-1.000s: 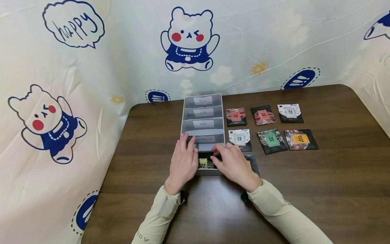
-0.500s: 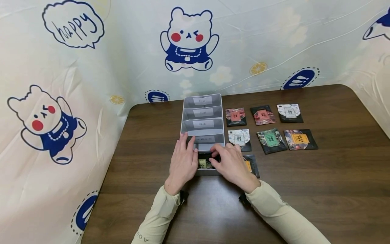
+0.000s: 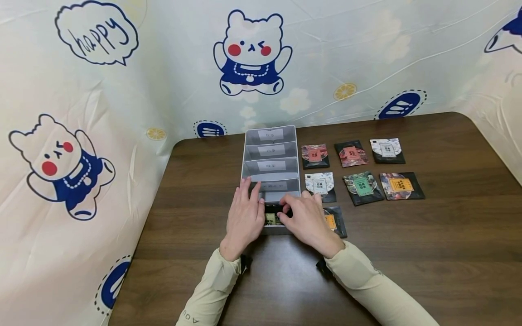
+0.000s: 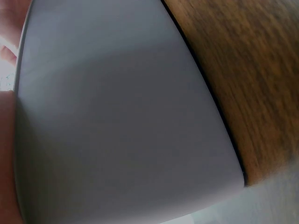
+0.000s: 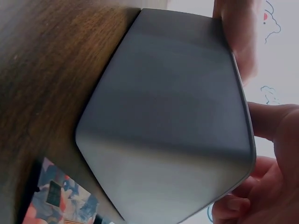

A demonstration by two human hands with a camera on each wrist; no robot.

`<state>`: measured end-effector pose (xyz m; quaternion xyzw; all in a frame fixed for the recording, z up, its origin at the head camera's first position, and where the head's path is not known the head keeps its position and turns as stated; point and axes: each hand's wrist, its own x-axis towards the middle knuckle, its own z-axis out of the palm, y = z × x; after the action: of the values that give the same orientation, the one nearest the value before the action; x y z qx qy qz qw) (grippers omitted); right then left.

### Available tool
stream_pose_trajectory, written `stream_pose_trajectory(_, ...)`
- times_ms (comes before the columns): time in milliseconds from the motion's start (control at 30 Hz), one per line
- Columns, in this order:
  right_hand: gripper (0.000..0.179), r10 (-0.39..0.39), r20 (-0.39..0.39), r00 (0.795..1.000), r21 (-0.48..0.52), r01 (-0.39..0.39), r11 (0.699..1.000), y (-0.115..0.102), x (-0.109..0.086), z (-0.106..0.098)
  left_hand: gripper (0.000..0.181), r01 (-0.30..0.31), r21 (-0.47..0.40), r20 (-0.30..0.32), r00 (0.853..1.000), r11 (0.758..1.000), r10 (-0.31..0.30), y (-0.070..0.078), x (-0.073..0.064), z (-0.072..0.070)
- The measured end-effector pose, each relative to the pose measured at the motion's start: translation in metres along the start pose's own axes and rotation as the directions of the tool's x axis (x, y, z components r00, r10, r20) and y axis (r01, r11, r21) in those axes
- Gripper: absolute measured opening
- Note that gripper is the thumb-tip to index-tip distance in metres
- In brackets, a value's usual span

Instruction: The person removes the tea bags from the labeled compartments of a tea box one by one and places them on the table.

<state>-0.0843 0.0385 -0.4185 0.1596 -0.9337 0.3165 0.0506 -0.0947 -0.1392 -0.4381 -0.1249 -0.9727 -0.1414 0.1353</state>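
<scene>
A grey divided box (image 3: 277,230) with paper labels in its compartments stands on the table. In its front compartment lies a dark packet with a yellow-green label (image 3: 270,219). My left hand (image 3: 246,217) rests on the box's left rim, fingers extended and thumb by the front compartment. My right hand (image 3: 311,219) reaches over the right rim, thumb and forefinger bent at the packet's right end. Whether they pinch it I cannot tell. Both wrist views mostly show the box's outer walls. In the right wrist view the right thumb (image 5: 266,119) crosses the rim.
Several flat packets lie right of the box, among them a red-labelled one (image 3: 315,156), a white one (image 3: 320,185), a green-labelled one (image 3: 363,187) and an orange-labelled one (image 3: 401,185). Another packet (image 3: 337,222) is partly covered by the right hand. Printed cloth (image 3: 326,59) hangs behind the table.
My right hand has slid a little left over the front compartment, baring more of the packet beside it on the table. The left hand has stayed in place on the rim.
</scene>
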Motion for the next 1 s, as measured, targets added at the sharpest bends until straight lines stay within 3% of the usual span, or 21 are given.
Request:
stream_pose_trajectory(333, 0.011, -0.063, 0.006, 0.998, -0.042, 0.063, 0.997, -0.0030, -0.0001, -0.0009, 0.041, -0.015, -0.015, -0.023, 1.000, 1.000, 0.014, -0.0014, 0.0002, 0.0011)
stream_pose_trajectory(633, 0.018, -0.077, 0.076, 0.994, 0.043, 0.073, 0.996, -0.0028, 0.0034, -0.0005, 0.042, -0.006, -0.022, -0.003, 1.000, 1.000, 0.006, -0.0017, 0.0005, 0.0005)
stream_pose_trajectory(1000, 0.008, -0.132, 0.165, 0.977, 0.001, 0.133, 0.991, -0.0037, 0.0046, -0.0030, 0.038, -0.027, -0.027, -0.051, 0.998, 0.999, 0.025, -0.0021, -0.0006, 0.0019)
